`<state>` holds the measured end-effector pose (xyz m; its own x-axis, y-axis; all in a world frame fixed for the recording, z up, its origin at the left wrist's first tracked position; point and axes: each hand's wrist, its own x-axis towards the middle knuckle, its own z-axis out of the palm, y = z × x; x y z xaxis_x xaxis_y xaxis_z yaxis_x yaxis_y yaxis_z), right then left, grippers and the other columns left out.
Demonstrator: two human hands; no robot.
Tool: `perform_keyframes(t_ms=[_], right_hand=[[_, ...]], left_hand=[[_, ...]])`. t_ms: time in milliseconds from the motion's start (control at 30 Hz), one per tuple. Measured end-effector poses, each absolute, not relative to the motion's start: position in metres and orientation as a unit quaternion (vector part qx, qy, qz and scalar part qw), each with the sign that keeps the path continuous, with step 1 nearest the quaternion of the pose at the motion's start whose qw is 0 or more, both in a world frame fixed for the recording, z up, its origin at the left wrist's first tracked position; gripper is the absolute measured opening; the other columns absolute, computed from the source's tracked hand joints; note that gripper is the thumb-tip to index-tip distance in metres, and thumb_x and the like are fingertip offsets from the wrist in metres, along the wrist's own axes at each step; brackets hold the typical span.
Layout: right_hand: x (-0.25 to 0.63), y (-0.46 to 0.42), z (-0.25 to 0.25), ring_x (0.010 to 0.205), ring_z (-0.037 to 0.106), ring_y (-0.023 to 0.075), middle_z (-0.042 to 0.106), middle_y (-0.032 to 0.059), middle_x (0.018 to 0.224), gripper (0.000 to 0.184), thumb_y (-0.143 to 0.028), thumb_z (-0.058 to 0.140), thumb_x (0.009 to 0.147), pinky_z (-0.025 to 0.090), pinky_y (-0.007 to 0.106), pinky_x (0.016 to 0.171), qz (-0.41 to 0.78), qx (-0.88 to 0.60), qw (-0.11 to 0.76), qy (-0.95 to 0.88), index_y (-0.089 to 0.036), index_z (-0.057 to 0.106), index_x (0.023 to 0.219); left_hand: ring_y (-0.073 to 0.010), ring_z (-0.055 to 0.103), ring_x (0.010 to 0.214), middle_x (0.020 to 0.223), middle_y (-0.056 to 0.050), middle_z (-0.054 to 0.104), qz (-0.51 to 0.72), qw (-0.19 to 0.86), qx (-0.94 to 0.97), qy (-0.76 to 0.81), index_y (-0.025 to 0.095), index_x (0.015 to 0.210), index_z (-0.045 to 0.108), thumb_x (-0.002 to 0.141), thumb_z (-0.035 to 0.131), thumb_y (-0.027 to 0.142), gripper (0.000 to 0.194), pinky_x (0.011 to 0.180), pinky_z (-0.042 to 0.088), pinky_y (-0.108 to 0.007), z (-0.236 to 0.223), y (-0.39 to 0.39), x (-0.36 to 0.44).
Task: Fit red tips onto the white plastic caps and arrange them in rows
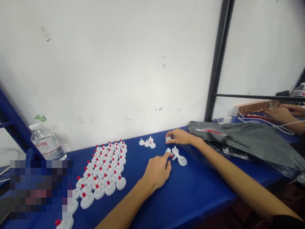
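My right hand [180, 136] is at the back of the blue table, its thumb and fingers closed around a white nozzle cap [168, 139]. Nearer to me, my left hand [157, 171] has curled fingers beside a small pile of white nozzle caps [182, 161]. A bit of red shows right at its index fingertip; whether the fingers pinch it is hard to make out. Several white caps without red tips [147, 144] stand in a small group left of my right hand. Farther left, many white caps with red tips [110, 188] stand upright in slanting rows.
A clear water bottle [49, 144] stands at the left end of the blue table [190, 197]. Grey plastic bags [257, 140] lie on the right, by a black metal post [218, 60]. A white wall [119, 63] rises behind. Another person's hands [283, 114] show at far right.
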<state>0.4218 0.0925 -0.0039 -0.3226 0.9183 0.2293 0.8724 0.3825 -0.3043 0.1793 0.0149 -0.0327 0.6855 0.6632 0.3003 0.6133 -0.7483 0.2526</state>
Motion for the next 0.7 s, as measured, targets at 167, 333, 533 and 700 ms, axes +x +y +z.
perform_keyframes(t_ms=[167, 333, 533, 700], right_hand=[[0.424, 0.091, -0.002, 0.078, 0.070, 0.0211, 0.077, 0.0030, 0.092, 0.040, -0.057, 0.070, 0.080, 0.044, 0.027, 0.069, 0.053, -0.551, 0.192, -0.810, -0.025, 0.075, 0.102], [0.424, 0.090, 0.000, 0.077, 0.069, 0.0210, 0.076, 0.0030, 0.093, 0.038, -0.056, 0.072, 0.079, 0.043, 0.027, 0.068, 0.041, -0.547, 0.212, -0.809, -0.025, 0.074, 0.102], [0.418, 0.087, 0.002, 0.076, 0.068, 0.0209, 0.075, 0.0026, 0.087, 0.044, -0.053, 0.079, 0.075, 0.045, 0.028, 0.068, 0.037, -0.535, 0.253, -0.806, -0.024, 0.070, 0.107], [0.404, 0.080, 0.006, 0.092, 0.067, 0.0212, 0.072, 0.0079, 0.111, 0.040, -0.051, 0.072, 0.084, 0.048, 0.032, 0.082, 0.023, -0.506, 0.314, -0.803, -0.022, 0.069, 0.110]], left_hand=[[-0.0246, 0.070, 0.078, 0.081, -0.003, 0.073, 0.191, 0.061, 0.912, 0.358, 0.030, 0.123, 0.062, 0.098, 0.042, 0.032, 0.032, 0.068, 0.043, -0.030, -0.033, 0.022, 0.189], [-0.0205, 0.066, 0.068, 0.075, -0.001, 0.071, 0.197, 0.075, 0.907, 0.365, 0.030, 0.105, 0.068, 0.097, 0.048, 0.034, 0.022, 0.060, 0.034, -0.026, -0.034, 0.025, 0.191], [-0.0175, 0.064, 0.067, 0.074, 0.001, 0.068, 0.267, 0.112, 0.884, 0.366, 0.027, 0.097, 0.065, 0.096, 0.049, 0.028, 0.016, 0.059, 0.033, -0.025, -0.033, 0.026, 0.188], [-0.0140, 0.067, 0.062, 0.088, 0.000, 0.072, 0.403, 0.256, 0.782, 0.401, 0.022, 0.093, 0.065, 0.093, 0.053, 0.034, 0.016, 0.061, 0.044, -0.025, -0.027, 0.033, 0.184]])
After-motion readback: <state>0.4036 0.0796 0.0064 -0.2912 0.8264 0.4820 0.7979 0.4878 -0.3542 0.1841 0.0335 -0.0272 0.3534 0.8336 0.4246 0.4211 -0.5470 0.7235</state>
